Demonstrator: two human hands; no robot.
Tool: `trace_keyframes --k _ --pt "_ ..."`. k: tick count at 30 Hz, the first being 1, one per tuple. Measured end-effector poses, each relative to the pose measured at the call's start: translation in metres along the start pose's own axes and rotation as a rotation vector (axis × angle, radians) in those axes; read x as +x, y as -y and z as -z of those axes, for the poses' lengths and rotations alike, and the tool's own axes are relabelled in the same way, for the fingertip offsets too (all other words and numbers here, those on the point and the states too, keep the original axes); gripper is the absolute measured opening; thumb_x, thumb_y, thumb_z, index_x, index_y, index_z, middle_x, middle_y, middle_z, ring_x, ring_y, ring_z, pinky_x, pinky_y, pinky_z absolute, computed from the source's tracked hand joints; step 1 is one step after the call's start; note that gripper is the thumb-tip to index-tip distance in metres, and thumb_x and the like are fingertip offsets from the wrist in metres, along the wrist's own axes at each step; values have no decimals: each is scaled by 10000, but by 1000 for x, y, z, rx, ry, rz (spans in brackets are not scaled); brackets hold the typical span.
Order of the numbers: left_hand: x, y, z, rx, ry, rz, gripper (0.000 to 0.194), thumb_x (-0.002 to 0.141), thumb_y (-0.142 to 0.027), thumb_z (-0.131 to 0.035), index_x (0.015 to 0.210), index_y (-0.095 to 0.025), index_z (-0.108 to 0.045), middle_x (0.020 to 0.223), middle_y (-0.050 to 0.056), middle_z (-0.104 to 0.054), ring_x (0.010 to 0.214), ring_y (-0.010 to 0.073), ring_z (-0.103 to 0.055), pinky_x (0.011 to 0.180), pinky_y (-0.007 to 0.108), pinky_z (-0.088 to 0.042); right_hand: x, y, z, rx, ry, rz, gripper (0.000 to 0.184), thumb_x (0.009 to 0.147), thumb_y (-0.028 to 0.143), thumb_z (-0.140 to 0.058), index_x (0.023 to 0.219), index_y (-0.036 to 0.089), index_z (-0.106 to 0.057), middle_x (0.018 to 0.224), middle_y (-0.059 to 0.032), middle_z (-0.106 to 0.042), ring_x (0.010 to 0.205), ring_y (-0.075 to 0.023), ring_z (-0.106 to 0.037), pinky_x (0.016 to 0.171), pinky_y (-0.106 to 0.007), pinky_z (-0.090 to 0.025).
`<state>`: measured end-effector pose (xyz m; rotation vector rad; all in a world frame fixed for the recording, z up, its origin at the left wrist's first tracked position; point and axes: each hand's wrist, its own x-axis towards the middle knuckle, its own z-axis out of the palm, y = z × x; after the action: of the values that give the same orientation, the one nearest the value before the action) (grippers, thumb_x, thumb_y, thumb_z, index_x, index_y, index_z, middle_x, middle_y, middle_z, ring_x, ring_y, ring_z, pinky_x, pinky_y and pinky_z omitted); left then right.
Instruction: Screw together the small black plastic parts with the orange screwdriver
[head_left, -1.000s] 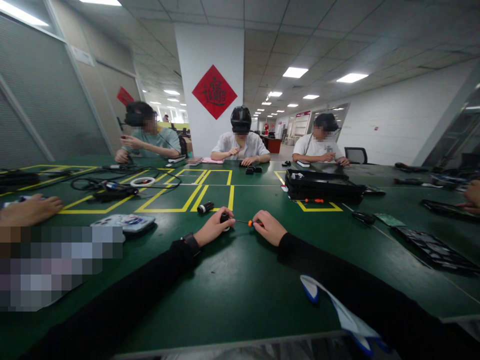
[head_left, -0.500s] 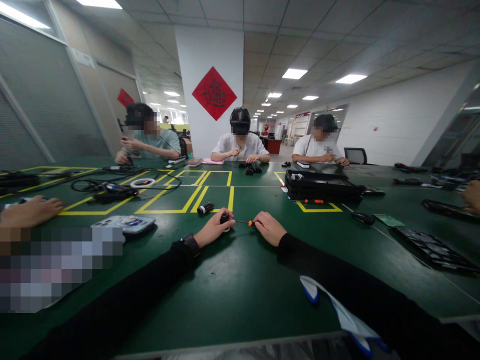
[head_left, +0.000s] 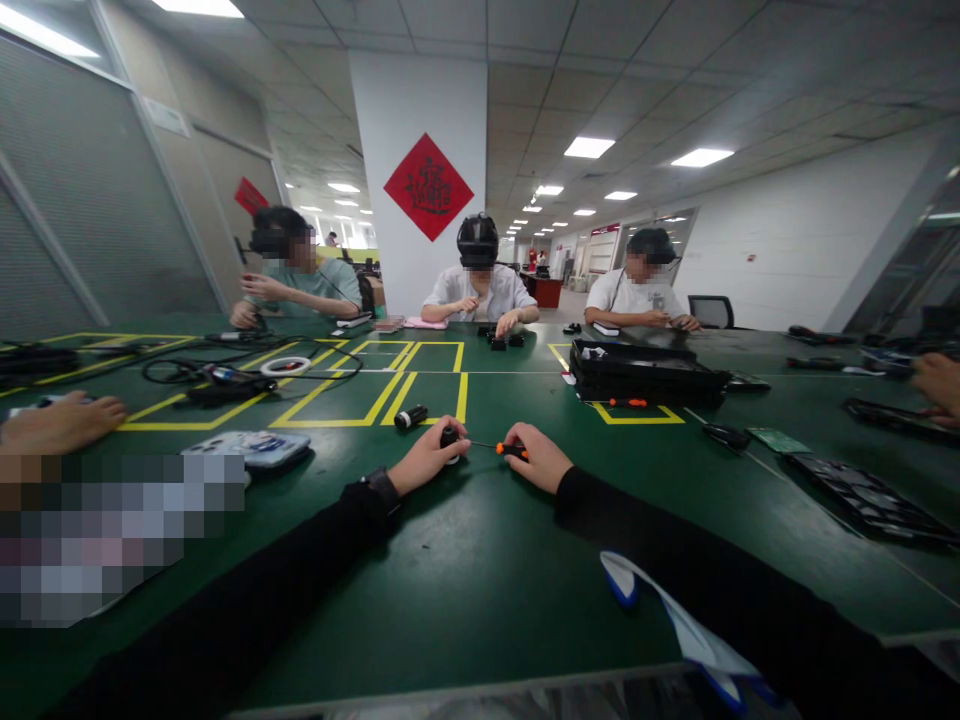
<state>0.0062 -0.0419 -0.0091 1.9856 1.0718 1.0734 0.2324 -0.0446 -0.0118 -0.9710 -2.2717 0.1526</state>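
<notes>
1. Two hands meet on the green desk (head_left: 465,560): the left hand (head_left: 426,462) has its fingers wrapped on a small black cylinder (head_left: 448,437).
2. Right hand (head_left: 536,456) pinches an orange-handled screwdriver (head_left: 501,448), tip toward the cylinder.
3. Another black cylinder (head_left: 410,416) lies just beyond.

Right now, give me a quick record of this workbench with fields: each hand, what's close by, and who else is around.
left hand: left hand holds a small black cylindrical part down on the green table
right hand: right hand closed on a screwdriver with an orange-and-black handle, tip aimed at the part
nearby: a second black cylinder by the yellow tape lines; black tray to the right
others: three people seated at the far side; a co-worker's hand rests at the left
</notes>
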Motion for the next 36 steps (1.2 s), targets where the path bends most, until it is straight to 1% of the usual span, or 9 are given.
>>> trace_keyframes --k 4,6,9,16,22,27,30,32,36 --pt "-1 0 0 -3 4 4 270 732 -386 -514 901 -180 -474 746 -4 -575 702 126 -546 689 270 -427 1 -1 -1 -35 -12 -23 71 796 207 -453 814 161 -503 802 -26 -495 769 -135 -435 711 -258 -346" --pt "-1 -1 1 -7 9 6 271 734 -387 -511 906 -181 -472 742 -6 -575 703 127 -546 687 269 -427 1 -2 -1 -53 -15 -37 121 817 182 -408 759 157 -510 785 -28 -492 767 -131 -435 721 -260 -342" --pt "-1 -1 1 -12 17 1 271 737 -388 -506 907 -181 -468 739 -7 -574 705 128 -547 693 272 -427 2 -3 -1 -52 -9 -31 125 806 164 -414 726 151 -508 779 -29 -488 764 -130 -432 722 -258 -340" --pt "-1 -3 0 1 -3 6 294 713 -394 -528 904 -178 -469 771 -2 -568 709 133 -547 696 284 -432 1 -1 0 12 7 -16 48 755 141 -443 785 156 -478 791 -20 -488 740 -128 -426 684 -245 -335" --pt "-1 -4 0 2 -11 14 290 709 -392 -530 895 -176 -477 769 2 -569 708 135 -547 687 282 -433 -1 -2 -2 54 16 -62 137 712 156 -491 842 162 -448 789 -7 -489 695 -123 -425 643 -237 -332" --pt "-1 -3 0 0 -3 8 274 720 -387 -520 886 -174 -475 744 -5 -567 697 130 -545 694 282 -429 0 -1 -1 44 8 -43 105 768 197 -474 867 161 -466 812 -18 -497 742 -129 -435 683 -249 -341" --pt "-1 -2 0 -4 -8 6 274 723 -389 -515 888 -174 -475 747 -5 -566 705 131 -545 705 286 -427 1 -1 0 8 -9 -28 111 826 194 -390 794 160 -492 799 -24 -496 772 -130 -434 723 -262 -338" --pt "-1 -2 0 -10 -4 7 274 723 -388 -515 891 -175 -475 748 -5 -567 705 131 -546 707 287 -426 2 -2 0 -6 -1 -12 148 831 181 -377 745 157 -495 785 -26 -491 772 -130 -432 732 -264 -338" --pt "0 -2 0 -23 0 9 275 719 -385 -520 892 -177 -472 741 -6 -570 704 132 -549 705 285 -426 2 -3 0 12 1 13 88 796 155 -421 750 153 -496 791 -29 -486 766 -133 -431 725 -263 -339"
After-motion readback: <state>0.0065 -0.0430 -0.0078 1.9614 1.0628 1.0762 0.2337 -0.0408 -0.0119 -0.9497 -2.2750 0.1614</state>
